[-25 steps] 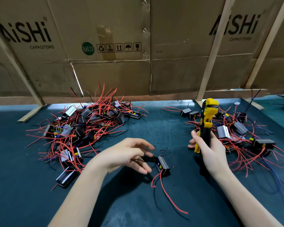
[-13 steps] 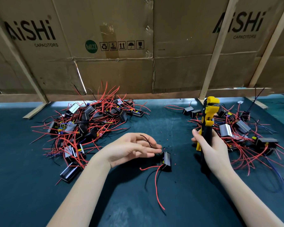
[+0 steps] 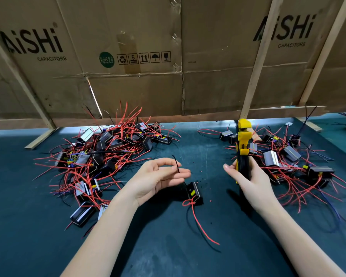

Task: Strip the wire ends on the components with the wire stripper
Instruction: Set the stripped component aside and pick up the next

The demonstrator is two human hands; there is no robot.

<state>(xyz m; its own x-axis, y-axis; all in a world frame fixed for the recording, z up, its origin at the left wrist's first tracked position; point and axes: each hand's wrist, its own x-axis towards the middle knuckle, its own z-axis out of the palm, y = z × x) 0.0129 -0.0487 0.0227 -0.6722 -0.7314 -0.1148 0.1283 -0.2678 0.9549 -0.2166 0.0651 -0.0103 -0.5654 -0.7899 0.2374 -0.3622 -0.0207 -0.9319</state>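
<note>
Component point(image 3: 192, 191) with its wires sits on the mat point(image 3: 168, 246) near the middle, between the two hands and just below the left fingertips; its body stands on edge, long axis running roughly from near-left to far-right, a yellow tag on the face toward the camera. Its black wire point(image 3: 176, 164) rises from the body through the left hand point(image 3: 158, 176), free end pointing up and slightly left above the fingers, so the tip is offered clear of the mat for the tool. That hand lies palm up, fingers loosely extended with the thumb over them; the wire seems lightly pinched between thumb and fingers, though the contact itself is hard to see. A red wire point(image 3: 200, 222) trails from the body toward the camera and to the right, slack on the mat. To the right, well apart from the black tip, the right hand point(image 3: 248, 176) grips the stripper point(image 3: 242, 140) by its dark handles, fingers wrapped round them, yellow head upright, likely held ready to meet the wire. Small bits of stripped insulation point(image 3: 200, 170) dot the mat between the hands. Far left lies a pile point(image 3: 100, 154) of like parts with red leads; far right, a second heap point(image 3: 292, 162).
</note>
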